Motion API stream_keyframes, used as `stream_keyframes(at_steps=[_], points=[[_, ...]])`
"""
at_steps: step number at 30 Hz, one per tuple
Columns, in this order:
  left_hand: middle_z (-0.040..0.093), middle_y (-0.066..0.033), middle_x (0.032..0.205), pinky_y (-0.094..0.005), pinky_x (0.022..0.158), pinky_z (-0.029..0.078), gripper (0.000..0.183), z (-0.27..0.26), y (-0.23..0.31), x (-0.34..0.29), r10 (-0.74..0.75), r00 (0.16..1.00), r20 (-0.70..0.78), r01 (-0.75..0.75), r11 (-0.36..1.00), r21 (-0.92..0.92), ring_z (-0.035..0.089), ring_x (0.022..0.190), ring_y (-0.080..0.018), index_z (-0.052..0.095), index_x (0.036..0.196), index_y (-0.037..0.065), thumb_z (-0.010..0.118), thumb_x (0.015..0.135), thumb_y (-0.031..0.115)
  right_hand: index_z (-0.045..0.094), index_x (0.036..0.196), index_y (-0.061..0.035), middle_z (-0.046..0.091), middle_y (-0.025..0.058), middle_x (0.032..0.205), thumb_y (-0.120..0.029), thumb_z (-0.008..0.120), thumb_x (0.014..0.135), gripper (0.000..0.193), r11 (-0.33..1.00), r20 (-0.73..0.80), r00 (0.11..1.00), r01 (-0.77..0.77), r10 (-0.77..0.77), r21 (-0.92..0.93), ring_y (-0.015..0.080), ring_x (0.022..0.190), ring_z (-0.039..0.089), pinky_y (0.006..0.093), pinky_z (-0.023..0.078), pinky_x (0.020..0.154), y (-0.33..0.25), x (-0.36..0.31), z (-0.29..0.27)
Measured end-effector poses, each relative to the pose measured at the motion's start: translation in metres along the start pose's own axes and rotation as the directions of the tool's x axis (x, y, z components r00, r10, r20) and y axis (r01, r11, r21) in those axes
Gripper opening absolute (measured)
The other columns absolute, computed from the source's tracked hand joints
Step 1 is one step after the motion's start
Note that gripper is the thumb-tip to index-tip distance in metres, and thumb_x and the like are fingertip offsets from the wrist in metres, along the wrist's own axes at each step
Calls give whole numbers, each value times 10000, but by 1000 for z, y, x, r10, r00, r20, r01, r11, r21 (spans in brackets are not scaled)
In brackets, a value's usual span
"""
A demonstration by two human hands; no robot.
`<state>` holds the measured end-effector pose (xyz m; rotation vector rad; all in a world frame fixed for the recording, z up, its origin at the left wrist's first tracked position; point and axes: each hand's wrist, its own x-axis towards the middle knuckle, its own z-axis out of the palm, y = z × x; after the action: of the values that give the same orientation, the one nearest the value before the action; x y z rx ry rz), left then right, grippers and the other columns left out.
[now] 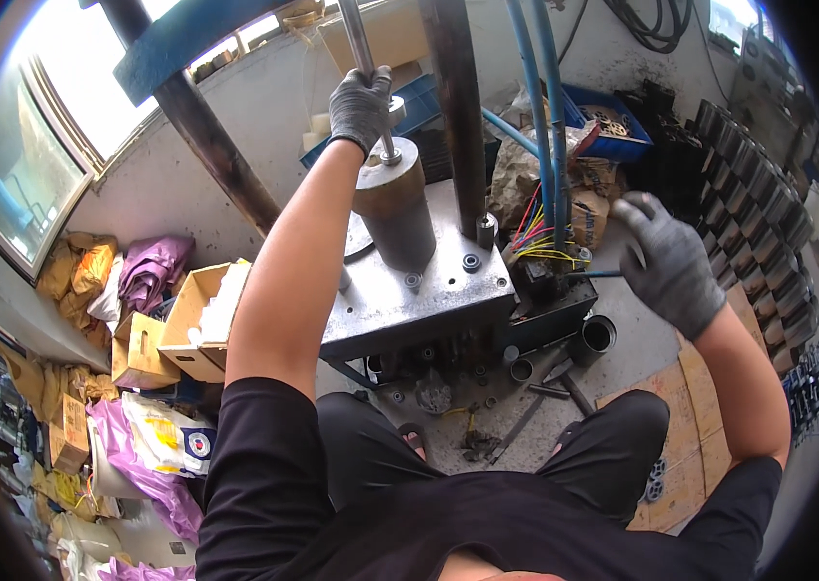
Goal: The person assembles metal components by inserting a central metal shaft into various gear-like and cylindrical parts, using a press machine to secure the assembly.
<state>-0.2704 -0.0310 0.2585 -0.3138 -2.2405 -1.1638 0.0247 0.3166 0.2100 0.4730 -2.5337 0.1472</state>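
Note:
My left hand (361,105), in a grey glove, is closed round an upright metal rod (357,37). The rod's lower end meets the top of a thick, dark steel cylinder (395,208), which stands on the steel plate (458,300) of a press. Beside the left fingers shows a small pale metal ring (397,108); whether they touch it I cannot tell. Off to the right, my gloved right hand (673,261) has its fingers apart and loosely bent. A thin lever (595,274) ends at its thumb side; the hand does not visibly wrap round it.
Dark posts (460,107) and blue hoses (550,116) rise around the plate. Coloured wires (537,237) hang beside it. Loose tubes (597,334) and a hammer (569,382) lie on the floor. Stacked metal parts (753,223) stand right; cardboard boxes (198,324) sit left.

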Motion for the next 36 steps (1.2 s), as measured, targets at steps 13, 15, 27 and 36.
stream_keyframes(at_steps=[13, 15, 27, 36], points=[[768, -128, 786, -357, 728, 600, 420, 5, -18, 10, -12, 997, -72, 7, 998, -64, 753, 737, -214, 732, 975, -1, 687, 1007, 415, 672, 1257, -32, 714, 201, 993, -236, 688, 876, 432, 999, 678, 734, 19, -36, 32, 390, 861, 722, 491, 594, 762, -40, -53, -20], [772, -141, 801, -363, 742, 600, 423, 8, -19, 10, -1, 997, -74, 0, 1000, -9, 759, 752, -225, 732, 968, -3, 689, 1005, 416, 684, 1225, -46, 719, 187, 968, -273, 679, 892, 403, 999, 705, 708, 45, -36, 5, 387, 860, 724, 491, 593, 773, -37, -57, -16], [784, -199, 922, -450, 937, 575, 430, 12, -26, 15, -32, 999, -37, 32, 999, -9, 758, 955, -377, 744, 1037, 25, 636, 994, 439, 715, 991, -80, 715, 169, 904, -290, 706, 870, 243, 997, 658, 753, -45, -4, 57, 373, 870, 724, 494, 586, 800, -32, -124, -5], [788, -194, 956, -443, 950, 574, 445, 10, -19, 11, -36, 999, -18, 36, 999, -9, 759, 967, -367, 734, 1060, 24, 633, 1000, 453, 724, 984, -62, 718, 174, 899, -323, 688, 900, 277, 995, 765, 642, -97, 46, 21, 381, 875, 719, 489, 583, 805, -41, -142, -4]])
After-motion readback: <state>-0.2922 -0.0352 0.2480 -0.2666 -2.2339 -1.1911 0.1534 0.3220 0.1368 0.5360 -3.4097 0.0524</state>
